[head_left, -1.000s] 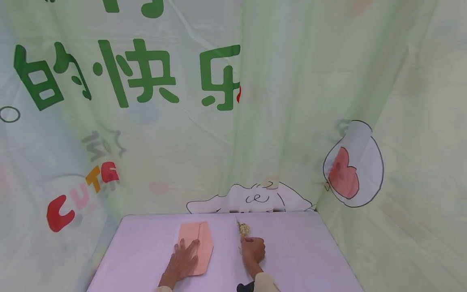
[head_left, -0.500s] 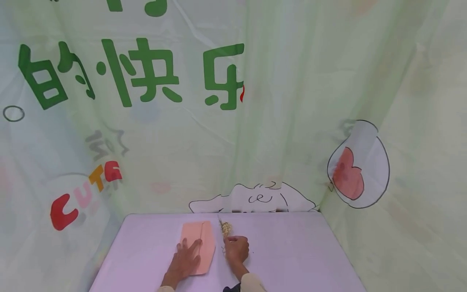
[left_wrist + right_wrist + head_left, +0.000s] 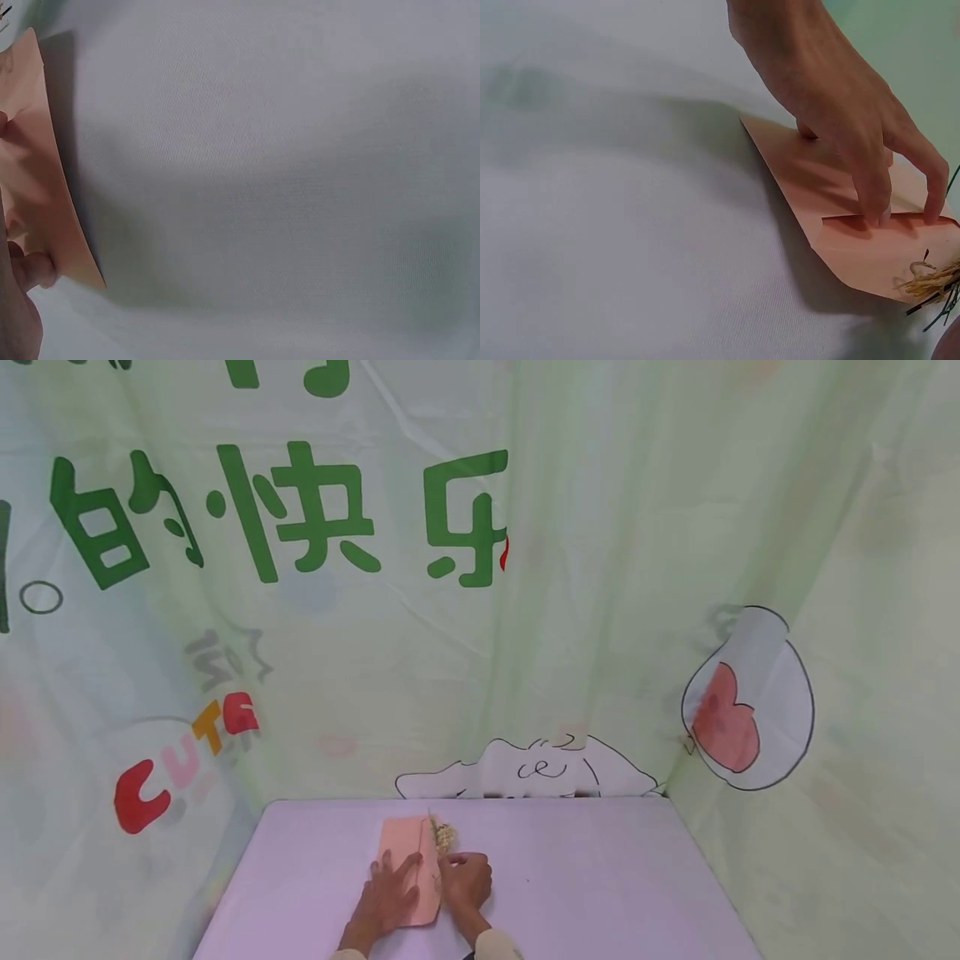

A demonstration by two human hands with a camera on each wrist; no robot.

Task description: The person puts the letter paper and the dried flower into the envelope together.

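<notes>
A pink paper envelope (image 3: 401,837) lies on the table, its long opening turned to the right. My left hand (image 3: 384,895) rests on it with fingers spread. In the right wrist view, the fingertips of that hand (image 3: 829,105) press at the edge of the envelope's opening, which gapes slightly. My right hand (image 3: 467,880) pinches a small bunch of dried flowers (image 3: 446,836) by the stems, over the envelope's right edge. Its straw-coloured stem ends and dark green sprigs (image 3: 934,285) overlap the envelope in the right wrist view. Most of the right hand is out of that view.
The table (image 3: 585,877) has a pale lilac cover and meets a printed cloth backdrop (image 3: 585,635) at its far edge. Cloth also hangs along both sides. A tiny dark speck (image 3: 527,881) lies right of the right hand.
My right hand has moved left with the dried flowers, from the bare table beside the envelope to its right edge. My left hand has stayed on the envelope. The head view has shifted slightly.
</notes>
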